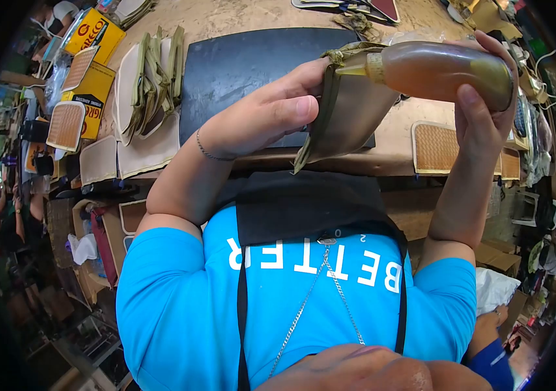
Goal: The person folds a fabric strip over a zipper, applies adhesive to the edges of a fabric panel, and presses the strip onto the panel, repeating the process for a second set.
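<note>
**Bottle in right hand, nozzle at bound edge of piece in left**

From where I stand, largest first. Table (239,14): tan top, in front of the worker. Black board (245,72): flat on it. Stack (128,81): pale panels with loose green strips, left of the board. Two yellow boxes (99,98) beyond the stack, to its left. Bottle (444,68): amber contents, lying near level in the air above the table, right of the board. Right hand (486,124) is closed round its base end, thumb on the near side, fingers partly hidden.

Piece (362,120): tan, dark green binding, held up over the board's near right part. Left hand (278,107) has it by the bound edge; fingertips hidden, can't tell how tight. Woven panel (434,148): table's near edge, right of the piece. Nozzle (354,70): yellow, points left into the binding; can't tell if touching.
</note>
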Demonstrator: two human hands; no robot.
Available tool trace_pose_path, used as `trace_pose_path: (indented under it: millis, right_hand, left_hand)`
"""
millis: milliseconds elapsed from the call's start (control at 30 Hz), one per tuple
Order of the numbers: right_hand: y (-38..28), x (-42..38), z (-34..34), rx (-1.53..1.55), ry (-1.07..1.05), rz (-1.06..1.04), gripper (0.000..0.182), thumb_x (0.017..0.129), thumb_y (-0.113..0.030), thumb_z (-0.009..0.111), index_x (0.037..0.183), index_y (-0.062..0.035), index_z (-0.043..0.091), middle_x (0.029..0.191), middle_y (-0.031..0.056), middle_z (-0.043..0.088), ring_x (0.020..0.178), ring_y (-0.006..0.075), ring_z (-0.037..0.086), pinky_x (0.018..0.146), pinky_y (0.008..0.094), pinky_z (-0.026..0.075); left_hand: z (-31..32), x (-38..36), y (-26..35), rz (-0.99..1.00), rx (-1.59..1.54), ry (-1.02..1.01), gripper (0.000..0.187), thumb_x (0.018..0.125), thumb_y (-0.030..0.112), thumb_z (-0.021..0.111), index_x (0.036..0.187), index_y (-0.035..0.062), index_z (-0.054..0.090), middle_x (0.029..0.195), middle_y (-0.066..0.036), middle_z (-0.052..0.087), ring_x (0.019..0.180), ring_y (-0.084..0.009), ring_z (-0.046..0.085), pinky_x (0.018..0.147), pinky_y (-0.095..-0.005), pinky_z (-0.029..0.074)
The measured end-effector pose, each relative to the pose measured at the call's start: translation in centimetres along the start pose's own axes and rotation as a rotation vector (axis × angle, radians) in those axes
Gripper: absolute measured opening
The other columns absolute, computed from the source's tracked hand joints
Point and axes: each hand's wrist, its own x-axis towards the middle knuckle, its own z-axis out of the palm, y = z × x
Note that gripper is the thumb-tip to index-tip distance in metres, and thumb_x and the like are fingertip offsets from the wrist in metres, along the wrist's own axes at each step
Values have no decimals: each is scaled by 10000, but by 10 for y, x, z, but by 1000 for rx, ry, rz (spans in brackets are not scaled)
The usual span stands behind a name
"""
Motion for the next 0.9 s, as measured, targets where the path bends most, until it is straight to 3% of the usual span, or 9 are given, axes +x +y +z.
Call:
trace_pose_path:
  millis: [100, 433, 533, 633, 733, 833, 900]
  right_hand:
    - [2, -2, -1, -20, -26, 31, 645, 805, -92, 682, 1355, 73, 388, 1153, 189, 593, 1080, 240, 605, 958, 335, 485]
    - [4, -14, 8, -94, -112, 76, 634, 798, -151, 727, 1319, 53, 429, 1128, 192, 607, 1051, 242, 614, 934, 361, 496]
    - [5, -17, 13, -1, -106, 74, 576, 784, -36, 723, 1307, -12, 483, 1095, 106, 631, 1020, 164, 619, 905, 285, 491]
    - [6, -21, 12, -17, -99, 105, 572, 787, -32, 721, 1306, -14, 480, 1093, 105, 630, 1014, 164, 618, 906, 286, 491]
    - [4, -26, 15, -67, -100, 155, 617, 796, -147, 728, 1309, 44, 443, 1122, 179, 612, 1034, 230, 622, 925, 351, 496]
    - [4, -29, 17, -8, -116, 153, 585, 782, -22, 733, 1305, -17, 471, 1091, 102, 625, 1020, 159, 611, 913, 285, 484]
    - [6, -32, 16, -9, -126, 156, 585, 779, -15, 737, 1302, -17, 472, 1096, 99, 621, 1026, 156, 606, 915, 282, 481]
  left_hand:
    - [7, 2, 8, -123, 113, 77, 1068, 797, 738, 535, 1488, -7, 203, 1449, -154, 380, 1325, -243, 398, 1042, -411, 371]
    - [9, 5, 15, -117, 148, 130, 1066, 800, 787, 458, 1482, -1, 230, 1421, -157, 425, 1275, -241, 467, 990, -412, 433]
    - [9, 7, 17, -111, 158, 136, 1058, 806, 800, 416, 1479, 3, 238, 1402, -166, 447, 1256, -250, 492, 981, -420, 448]
    - [8, 9, 15, -98, 159, 158, 1048, 815, 803, 384, 1475, 0, 242, 1378, -176, 467, 1242, -253, 509, 973, -425, 461]
    - [9, 11, 15, -90, 151, 182, 1038, 824, 798, 365, 1471, -5, 247, 1356, -185, 482, 1231, -254, 522, 967, -425, 472]
    - [9, 13, 16, -94, 150, 220, 1031, 829, 797, 346, 1465, -9, 255, 1347, -192, 486, 1218, -259, 533, 963, -428, 481]
    - [7, 16, 16, -103, 153, 241, 1041, 823, 811, 322, 1460, -10, 263, 1350, -196, 484, 1214, -265, 537, 962, -432, 485]
